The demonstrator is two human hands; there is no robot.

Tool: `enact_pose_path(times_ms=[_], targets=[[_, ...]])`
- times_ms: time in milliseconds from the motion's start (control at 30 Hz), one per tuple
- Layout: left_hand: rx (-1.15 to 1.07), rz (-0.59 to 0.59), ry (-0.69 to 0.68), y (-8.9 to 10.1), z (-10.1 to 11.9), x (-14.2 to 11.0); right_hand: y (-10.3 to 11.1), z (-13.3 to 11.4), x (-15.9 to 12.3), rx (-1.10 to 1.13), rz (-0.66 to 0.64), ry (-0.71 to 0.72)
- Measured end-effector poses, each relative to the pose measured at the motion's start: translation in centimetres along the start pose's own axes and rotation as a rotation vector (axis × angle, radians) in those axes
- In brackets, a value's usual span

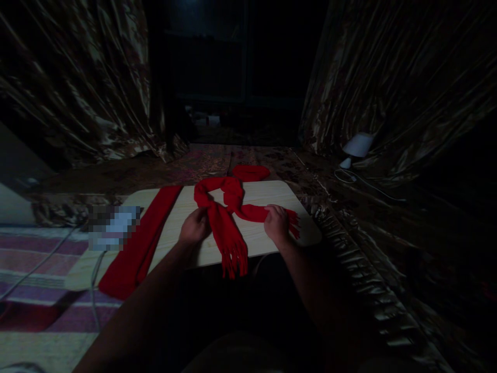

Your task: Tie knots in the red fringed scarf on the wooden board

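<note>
On the pale wooden table board [267, 194] lies a red fringed scarf [229, 233], bent into a loop with its two ends crossing. One fringed end hangs toward me over the board's front edge; the other stretches right. My left hand [195, 226] is closed at the scarf's left edge, just below the crossing, its fingertips partly hidden. Near the fringe of the right-hand end, my right hand [276, 224] grips the cloth from above. Left of my hands, a long folded red cloth [145, 243] runs across the board.
A coiled red cloth [250, 172] sits beyond the board's far edge. At the left is a blurred-out flat device [116, 228] with a cable [94, 274]. A small white lamp [357, 146] stands at the right. Patterned curtains [77, 77] hang behind, and the room is dark.
</note>
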State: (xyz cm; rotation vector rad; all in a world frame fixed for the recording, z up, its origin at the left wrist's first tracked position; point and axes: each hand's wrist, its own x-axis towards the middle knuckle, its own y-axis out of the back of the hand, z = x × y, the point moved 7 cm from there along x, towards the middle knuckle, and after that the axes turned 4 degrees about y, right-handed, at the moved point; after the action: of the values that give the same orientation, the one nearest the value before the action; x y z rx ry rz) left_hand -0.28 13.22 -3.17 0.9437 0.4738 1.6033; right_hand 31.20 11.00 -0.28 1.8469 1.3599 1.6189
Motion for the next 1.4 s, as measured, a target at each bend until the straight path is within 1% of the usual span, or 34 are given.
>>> enact_pose_path(times_ms=[67, 100, 133, 167, 200, 333, 367, 433, 500, 667, 867, 933, 1067, 1133, 1233, 1267, 1400], targets=[[-0.031, 0.029, 0.058, 0.4, -0.2, -0.1, 1.1, 1.4, -0.1, 0.019, 0.126, -0.096], [-0.04, 0.047, 0.09, 0.6, -0.4, -0.1, 1.4, 1.8, -0.3, 0.024, 0.16, -0.134], [-0.041, 0.058, 0.116, 0.8, -0.5, -0.1, 1.5, 2.0, -0.4, 0.027, 0.164, -0.149], [-0.034, 0.062, 0.135, 0.9, -0.5, -0.2, 1.4, 1.8, -0.4, 0.027, 0.138, -0.134], [-0.02, 0.061, 0.144, 0.9, -0.5, -0.2, 1.1, 1.3, -0.5, 0.026, 0.086, -0.09], [0.062, 0.043, 0.134, 0.8, 0.0, -0.2, -0.6, -2.7, -1.6, 0.001, -0.211, 0.17], [0.079, 0.045, 0.137, 0.9, 0.1, -0.2, -0.8, -3.5, -2.0, -0.005, -0.262, 0.207], [0.117, 0.04, 0.15, 0.9, 0.2, -0.2, -0.9, -4.6, -2.5, -0.01, -0.308, 0.24], [0.155, 0.026, 0.15, 0.8, 0.4, -0.3, -0.7, -5.0, -2.7, -0.01, -0.308, 0.246], [0.209, 0.02, 0.096, 0.6, 0.8, -0.3, -0.5, -4.9, -2.8, -0.027, -0.302, 0.243], [0.208, 0.027, 0.101, 0.6, 0.7, -0.3, -0.5, -4.9, -3.0, -0.083, -0.284, 0.241], [0.212, 0.028, 0.107, 0.6, 0.7, -0.2, -0.2, -4.7, -2.9, -0.125, -0.266, 0.205], [0.215, 0.014, 0.113, 0.6, 0.5, -0.1, 0.7, -3.9, -2.5, -0.198, -0.17, 0.079], [0.219, 0.01, 0.114, 0.6, 0.4, -0.1, 0.4, -3.9, -2.3, -0.194, -0.192, 0.07], [0.213, 0.003, 0.113, 0.7, 0.4, -0.1, -0.5, -4.3, -2.3, -0.152, -0.283, 0.138], [0.208, 0.002, 0.11, 0.7, 0.5, -0.1, -0.8, -4.4, -2.3, -0.14, -0.296, 0.158], [0.201, 0.013, 0.108, 0.8, 0.7, 0.0, -1.0, -4.2, -2.4, -0.121, -0.277, 0.158]])
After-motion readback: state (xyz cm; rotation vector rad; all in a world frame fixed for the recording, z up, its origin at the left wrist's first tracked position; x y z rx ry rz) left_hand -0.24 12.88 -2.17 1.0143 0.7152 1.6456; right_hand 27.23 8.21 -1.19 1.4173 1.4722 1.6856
